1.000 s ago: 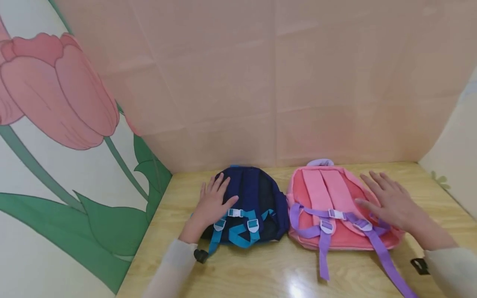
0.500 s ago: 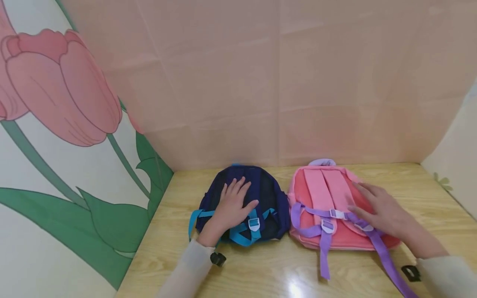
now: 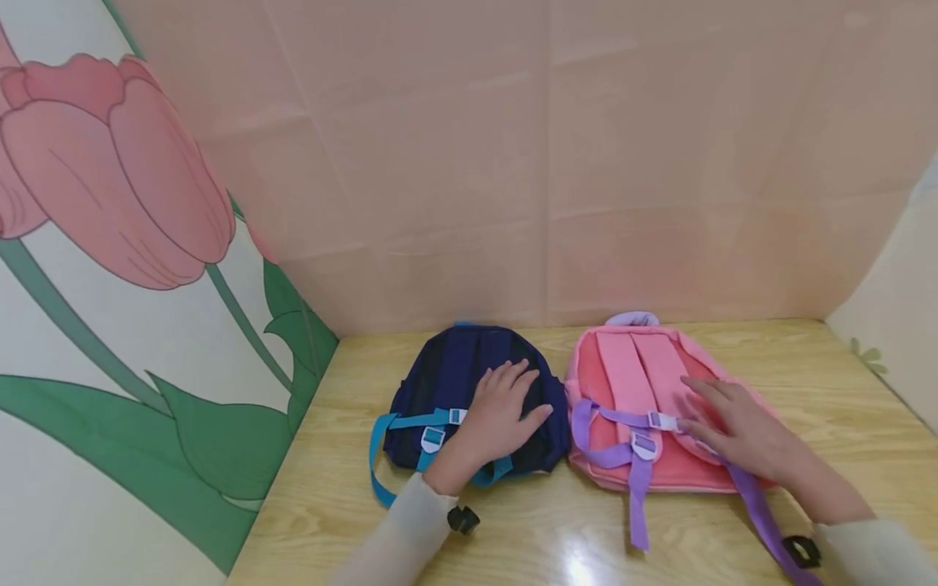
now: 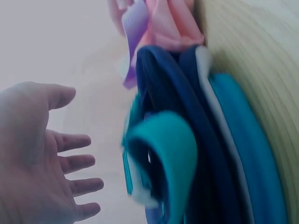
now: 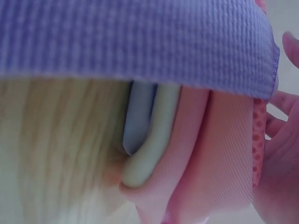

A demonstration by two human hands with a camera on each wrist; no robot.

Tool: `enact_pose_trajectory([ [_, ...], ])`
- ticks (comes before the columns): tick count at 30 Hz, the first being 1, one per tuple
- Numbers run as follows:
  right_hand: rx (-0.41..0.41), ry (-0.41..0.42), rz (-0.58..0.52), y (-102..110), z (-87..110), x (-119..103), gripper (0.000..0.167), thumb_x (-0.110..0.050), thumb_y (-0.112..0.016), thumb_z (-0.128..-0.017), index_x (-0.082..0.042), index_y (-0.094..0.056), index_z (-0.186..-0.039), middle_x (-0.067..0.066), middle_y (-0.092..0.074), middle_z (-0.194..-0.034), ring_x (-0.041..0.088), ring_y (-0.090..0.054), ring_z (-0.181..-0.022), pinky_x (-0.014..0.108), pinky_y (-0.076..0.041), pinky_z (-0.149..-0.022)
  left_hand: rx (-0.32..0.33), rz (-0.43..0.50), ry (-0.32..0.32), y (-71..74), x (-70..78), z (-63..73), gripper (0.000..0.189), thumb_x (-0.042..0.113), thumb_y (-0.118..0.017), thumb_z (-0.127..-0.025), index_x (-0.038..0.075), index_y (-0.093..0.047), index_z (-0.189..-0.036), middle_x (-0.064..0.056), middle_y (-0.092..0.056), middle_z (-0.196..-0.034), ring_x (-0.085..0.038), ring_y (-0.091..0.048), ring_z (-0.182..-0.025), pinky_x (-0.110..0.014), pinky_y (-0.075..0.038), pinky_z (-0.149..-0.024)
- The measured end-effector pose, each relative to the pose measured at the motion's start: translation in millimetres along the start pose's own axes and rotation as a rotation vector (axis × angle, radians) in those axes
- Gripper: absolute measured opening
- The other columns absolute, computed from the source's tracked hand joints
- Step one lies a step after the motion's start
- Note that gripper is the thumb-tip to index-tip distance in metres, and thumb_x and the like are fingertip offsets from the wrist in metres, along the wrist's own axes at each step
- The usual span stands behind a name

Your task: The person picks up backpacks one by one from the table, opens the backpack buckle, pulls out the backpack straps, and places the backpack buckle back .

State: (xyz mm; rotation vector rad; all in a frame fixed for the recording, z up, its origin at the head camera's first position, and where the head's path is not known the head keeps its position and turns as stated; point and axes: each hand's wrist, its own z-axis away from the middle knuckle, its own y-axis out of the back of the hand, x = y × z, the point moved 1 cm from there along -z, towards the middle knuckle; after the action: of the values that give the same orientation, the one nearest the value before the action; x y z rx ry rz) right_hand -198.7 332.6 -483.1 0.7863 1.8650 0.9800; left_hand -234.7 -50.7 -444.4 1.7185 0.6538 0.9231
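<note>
A navy backpack (image 3: 421,378) lies strap side up on the table, with turquoise straps and white buckles. Spread and straight-fingered, my left hand (image 3: 501,411) hovers above its right half; the left wrist view shows a gap between palm and bag. Beside it on the right lies a pink backpack (image 3: 593,366) with purple straps, white buckles and a lilac top handle (image 3: 632,319). Over its right part is my right hand (image 3: 747,427), fingers extended, covering some of the straps. In the right wrist view a purple strap (image 5: 140,42) crosses close to the camera, with the hand partly behind the bag.
The wood-grain table (image 3: 315,488) extends around both bags. A peach-coloured cloth backdrop (image 3: 542,163) rises along its far edge. To the left stands a wall (image 3: 88,342) painted with a tulip, and a pale wall (image 3: 905,325) is at the right. One purple strap trails toward the near edge.
My left hand has swept rightward across the navy backpack, uncovering its left side and strap loop. My right hand has shifted left over the pink backpack. Both bags stay where they were.
</note>
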Motion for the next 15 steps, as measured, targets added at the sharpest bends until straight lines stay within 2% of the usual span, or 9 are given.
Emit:
enact_pose_trajectory([
  [8, -0.022, 0.003, 0.035, -1, 0.9, -9, 0.067, -0.036, -0.08, -0.088, -0.004, -0.054, -0.14, 0.023, -0.06, -0.129, 0.043, -0.055, -0.116, 0.064, -0.046, -0.089, 0.013, -0.008, -0.052, -10.7, 21.9, -9.7, 0.061, 0.055, -0.042, -0.104, 0.017, -0.045, -0.152, -0.005, -0.042, -0.158, -0.028, -0.034, -0.147, -0.052, -0.026, -0.12],
  [15, -0.042, 0.019, 0.085, -2, -1.0, -16, 0.064, -0.041, -0.078, -0.088, -0.004, -0.059, -0.136, 0.017, -0.065, -0.12, 0.039, -0.062, -0.111, 0.062, -0.049, -0.089, 0.01, -0.05, -0.109, -17.7, 42.8, -18.2, 0.058, 0.051, -0.048, -0.103, 0.017, -0.046, -0.151, -0.002, -0.046, -0.153, -0.023, -0.037, -0.144, -0.047, -0.031, -0.117],
])
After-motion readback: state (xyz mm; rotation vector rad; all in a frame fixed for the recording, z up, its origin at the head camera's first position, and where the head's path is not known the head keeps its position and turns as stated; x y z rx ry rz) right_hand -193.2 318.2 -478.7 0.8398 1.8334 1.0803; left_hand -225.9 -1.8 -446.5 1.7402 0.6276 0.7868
